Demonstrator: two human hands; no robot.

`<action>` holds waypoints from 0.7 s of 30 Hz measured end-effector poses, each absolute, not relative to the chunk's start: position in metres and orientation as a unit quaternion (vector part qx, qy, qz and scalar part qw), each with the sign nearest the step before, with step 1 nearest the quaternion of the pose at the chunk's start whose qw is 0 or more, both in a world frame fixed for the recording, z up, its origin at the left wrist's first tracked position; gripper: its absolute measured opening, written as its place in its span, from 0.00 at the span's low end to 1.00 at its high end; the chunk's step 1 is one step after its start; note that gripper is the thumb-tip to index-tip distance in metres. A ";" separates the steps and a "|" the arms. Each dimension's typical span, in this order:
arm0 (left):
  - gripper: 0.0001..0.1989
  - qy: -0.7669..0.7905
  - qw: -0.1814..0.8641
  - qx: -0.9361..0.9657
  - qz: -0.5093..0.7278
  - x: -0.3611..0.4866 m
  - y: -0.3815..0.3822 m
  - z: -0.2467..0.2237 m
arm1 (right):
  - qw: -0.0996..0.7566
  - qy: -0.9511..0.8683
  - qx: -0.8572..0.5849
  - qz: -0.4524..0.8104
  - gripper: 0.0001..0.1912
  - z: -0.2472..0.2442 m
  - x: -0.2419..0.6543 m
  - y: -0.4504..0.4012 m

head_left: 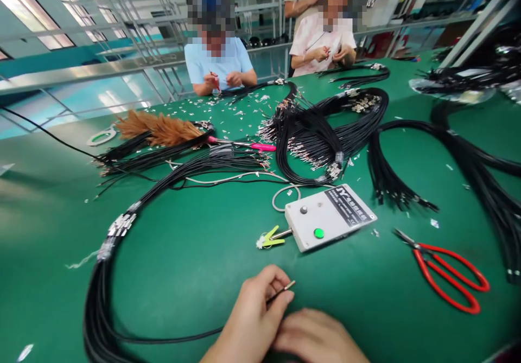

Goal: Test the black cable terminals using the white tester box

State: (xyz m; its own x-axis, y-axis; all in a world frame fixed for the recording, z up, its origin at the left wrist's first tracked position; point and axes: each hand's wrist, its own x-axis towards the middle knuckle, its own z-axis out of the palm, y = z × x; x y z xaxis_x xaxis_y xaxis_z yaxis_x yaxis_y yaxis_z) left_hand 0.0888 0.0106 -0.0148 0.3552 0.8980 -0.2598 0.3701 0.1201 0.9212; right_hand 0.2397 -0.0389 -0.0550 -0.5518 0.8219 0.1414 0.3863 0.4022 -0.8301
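My left hand (258, 311) is closed, pinching a thin black cable (171, 340) near its end. The cable's metallic tip sticks out past the thumb and forefinger. Close against it is my right hand (315, 338), slightly blurred, with fingers curled together; whatever they hold is hidden. The cable runs left into a curved bundle of black cables (95, 298) with silvery connectors (122, 224). Beyond my hands lies a grey-white control box (313, 211) with a green button and a black label. A yellow-green forked piece (272, 238) sits on its shaft.
Red-handled scissors (448, 271) lie at the right. More cable bundles (350, 119) cover the table's middle and right side. A brown brush (163, 127) with a pink handle lies far left among scraps. Across the green table (183, 281), people in blue and pink work with their hands.
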 end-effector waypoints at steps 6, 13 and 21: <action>0.05 0.548 0.586 0.540 0.256 0.073 0.002 -0.012 | 0.312 -0.605 -0.553 0.481 0.11 -0.020 0.262 -0.018; 0.03 0.564 0.548 0.529 0.320 0.071 -0.001 0.000 | 0.344 -0.437 -0.540 0.632 0.20 -0.018 0.243 0.000; 0.12 0.564 0.529 0.552 0.312 0.063 -0.007 0.006 | 0.378 -0.287 -0.438 0.764 0.17 -0.006 0.231 0.008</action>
